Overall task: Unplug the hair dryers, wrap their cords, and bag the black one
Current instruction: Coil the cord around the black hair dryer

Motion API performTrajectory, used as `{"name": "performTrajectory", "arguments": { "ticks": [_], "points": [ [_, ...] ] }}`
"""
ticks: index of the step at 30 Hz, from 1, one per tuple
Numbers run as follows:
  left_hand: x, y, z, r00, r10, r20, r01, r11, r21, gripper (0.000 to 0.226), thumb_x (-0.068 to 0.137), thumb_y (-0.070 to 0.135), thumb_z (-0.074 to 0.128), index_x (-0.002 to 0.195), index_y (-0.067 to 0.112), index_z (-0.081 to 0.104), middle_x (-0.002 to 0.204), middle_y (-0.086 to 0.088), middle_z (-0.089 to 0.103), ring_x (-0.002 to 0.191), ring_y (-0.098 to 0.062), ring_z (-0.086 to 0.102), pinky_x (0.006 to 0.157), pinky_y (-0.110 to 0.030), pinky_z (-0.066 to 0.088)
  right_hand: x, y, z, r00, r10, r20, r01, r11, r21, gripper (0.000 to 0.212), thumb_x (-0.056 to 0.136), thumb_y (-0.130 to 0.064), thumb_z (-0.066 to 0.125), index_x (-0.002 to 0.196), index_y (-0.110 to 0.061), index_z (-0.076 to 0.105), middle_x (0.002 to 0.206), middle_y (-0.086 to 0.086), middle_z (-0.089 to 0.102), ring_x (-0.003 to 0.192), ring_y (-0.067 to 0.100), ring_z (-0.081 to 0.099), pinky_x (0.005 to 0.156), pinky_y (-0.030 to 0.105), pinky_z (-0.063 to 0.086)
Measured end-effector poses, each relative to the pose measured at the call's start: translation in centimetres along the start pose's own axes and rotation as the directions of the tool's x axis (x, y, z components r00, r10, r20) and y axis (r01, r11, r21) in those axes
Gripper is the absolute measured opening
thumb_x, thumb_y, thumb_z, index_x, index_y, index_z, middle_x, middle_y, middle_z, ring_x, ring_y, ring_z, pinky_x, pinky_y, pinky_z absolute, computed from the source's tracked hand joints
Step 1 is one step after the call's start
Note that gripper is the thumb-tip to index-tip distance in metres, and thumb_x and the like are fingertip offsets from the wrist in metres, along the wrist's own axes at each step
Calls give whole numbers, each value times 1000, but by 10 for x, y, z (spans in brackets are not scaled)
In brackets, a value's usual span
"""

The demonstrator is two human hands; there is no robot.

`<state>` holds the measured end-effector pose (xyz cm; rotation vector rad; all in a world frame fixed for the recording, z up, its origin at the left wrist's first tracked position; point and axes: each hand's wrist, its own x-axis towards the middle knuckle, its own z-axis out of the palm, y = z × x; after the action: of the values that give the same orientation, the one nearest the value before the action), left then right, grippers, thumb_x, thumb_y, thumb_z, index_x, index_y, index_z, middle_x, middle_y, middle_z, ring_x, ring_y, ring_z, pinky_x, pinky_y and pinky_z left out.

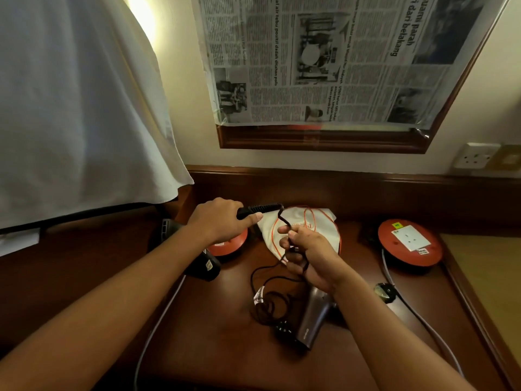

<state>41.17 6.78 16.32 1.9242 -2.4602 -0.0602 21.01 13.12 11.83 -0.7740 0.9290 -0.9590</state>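
Note:
My left hand (222, 221) grips the ribbed handle of the black hair dryer (204, 265), whose body lies under my left forearm. Its black cord (267, 301) leaves the handle's end, drops to my right hand (307, 256), which is closed around loops of it, and trails into a loose pile on the desk, ending in a black plug (282, 331). A grey hair dryer (313, 320) lies on the desk just below my right wrist. Behind both hands a white drawstring bag (313, 221) with orange cord lies flat.
Two red round extension sockets (408, 242) (228, 245) sit on the wooden desk (220, 334), each with a grey cable. Another black plug (384, 292) lies at the right. A wall socket (476, 156) is at the far right, a white cloth (79, 108) hangs at the left.

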Motion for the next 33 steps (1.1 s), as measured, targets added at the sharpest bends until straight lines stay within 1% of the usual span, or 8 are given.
{"name": "performTrajectory", "arguments": {
  "ticks": [5,9,18,21,23,26,30,33],
  "points": [
    [7,7,-9,1000,0,10,0,1000,31,59,84,79,25,83,28,56,73,7,54,70,-12,55,60,-30,44,0,8,3,994,-105,-33,97,977,-191,35,102,-29,29,98,-9,57,50,-6,28,41,9,20,41,20,19],
    [13,8,-12,999,45,16,-46,997,55,61,84,79,26,86,27,58,73,8,54,71,-11,55,59,-29,46,-2,14,4,997,-28,72,29,999,-12,43,99,-45,35,80,-14,58,47,-5,21,39,9,14,38,15,18],
    [20,-10,-16,947,284,149,-270,957,-104,56,85,74,36,68,23,54,63,3,54,58,-12,52,53,-26,36,29,8,4,995,68,72,-47,965,-259,34,95,-40,46,80,-14,62,47,-5,22,40,9,16,37,15,17],
    [21,-16,-13,915,348,203,-305,927,-217,57,81,74,37,72,23,59,62,2,57,57,-13,55,54,-26,39,38,-1,7,999,52,16,-43,934,-354,27,98,-30,47,87,-12,65,46,-6,22,37,7,16,37,14,15],
    [22,-17,-13,894,388,223,-327,907,-265,58,80,74,38,76,21,62,64,0,58,58,-14,56,55,-27,40,42,-9,9,999,31,-39,-44,910,-413,23,99,-21,46,79,-13,55,44,-6,25,35,6,18,38,16,14],
    [24,-14,-14,859,448,248,-389,886,-254,60,76,76,36,83,23,64,68,-2,60,59,-13,53,56,-27,38,43,-27,10,995,-58,-86,-9,779,-626,23,98,-10,47,80,-12,61,45,-3,28,34,7,22,38,18,16],
    [31,-7,-18,830,480,285,-455,877,-153,60,82,73,40,94,21,68,69,1,59,58,-11,51,56,-28,39,39,-57,5,984,-180,5,114,603,-790,22,96,-13,54,98,4,68,30,-10,38,26,4,33,33,11,24],
    [38,-2,-19,822,461,335,-463,883,-78,59,85,71,40,97,20,68,69,2,58,58,-11,50,53,-26,37,46,-71,0,968,-226,109,205,465,-861,15,92,-12,61,91,-2,72,48,-18,59,48,-7,56,50,9,41]
  ]
}}
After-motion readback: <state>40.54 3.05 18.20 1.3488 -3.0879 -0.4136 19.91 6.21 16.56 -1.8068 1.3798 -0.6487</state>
